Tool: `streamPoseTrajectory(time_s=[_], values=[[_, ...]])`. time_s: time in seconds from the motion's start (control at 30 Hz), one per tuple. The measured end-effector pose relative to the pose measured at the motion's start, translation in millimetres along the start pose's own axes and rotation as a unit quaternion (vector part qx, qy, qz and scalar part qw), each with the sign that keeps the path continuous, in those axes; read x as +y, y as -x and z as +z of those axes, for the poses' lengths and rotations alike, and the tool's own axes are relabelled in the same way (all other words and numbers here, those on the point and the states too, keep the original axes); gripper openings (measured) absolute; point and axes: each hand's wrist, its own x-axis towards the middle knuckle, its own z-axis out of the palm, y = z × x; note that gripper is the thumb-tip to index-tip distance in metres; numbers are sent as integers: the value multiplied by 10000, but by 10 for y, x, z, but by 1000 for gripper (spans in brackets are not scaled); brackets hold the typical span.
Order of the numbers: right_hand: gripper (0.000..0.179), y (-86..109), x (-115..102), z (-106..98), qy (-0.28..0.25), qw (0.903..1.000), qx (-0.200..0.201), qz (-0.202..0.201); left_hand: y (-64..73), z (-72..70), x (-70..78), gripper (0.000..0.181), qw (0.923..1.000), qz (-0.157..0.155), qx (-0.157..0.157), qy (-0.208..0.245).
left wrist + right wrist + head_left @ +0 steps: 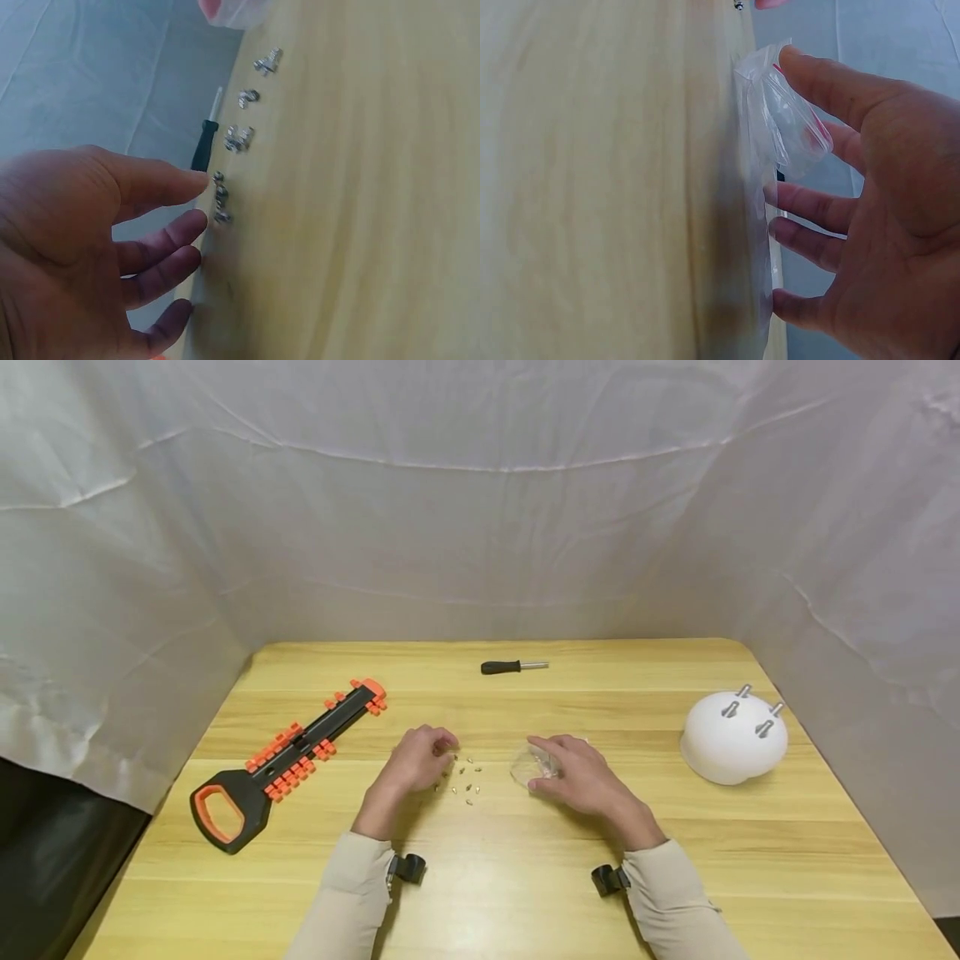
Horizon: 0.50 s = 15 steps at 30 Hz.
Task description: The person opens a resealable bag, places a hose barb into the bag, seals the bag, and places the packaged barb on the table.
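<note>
My left hand [422,757] hovers over the left side of a scatter of small metal screws [469,788], its fingers loosely bent. In the left wrist view, the thumb tip of that hand [67,232] is close beside the nearest screws [222,193], and nothing shows in its grasp. To the right of the screws, my right hand [579,774] holds a clear plastic bag [525,767]. Seen from the right wrist, the bag [799,142] bunches up between the thumb and index finger, while the other fingertips rest along its lower part.
A black-handled screwdriver [501,667] lies toward the back edge of the wooden table [510,893]. At the left lies a long black and orange tool-like piece [300,743] with orange tabs. A white rounded object with metal pegs [731,743] stands at the right. Pale cloth hangs around the table.
</note>
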Motion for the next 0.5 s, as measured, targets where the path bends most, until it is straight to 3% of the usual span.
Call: streamPoseTrajectory(time_s=[0.23, 0.5], values=[[67, 1, 6, 3, 36, 10000, 17, 15, -13, 26, -33, 13, 9993, -3, -2, -386], [67, 0, 33, 15, 34, 10000, 25, -22, -19, 37, -31, 6, 9987, -23, 61, -506]])
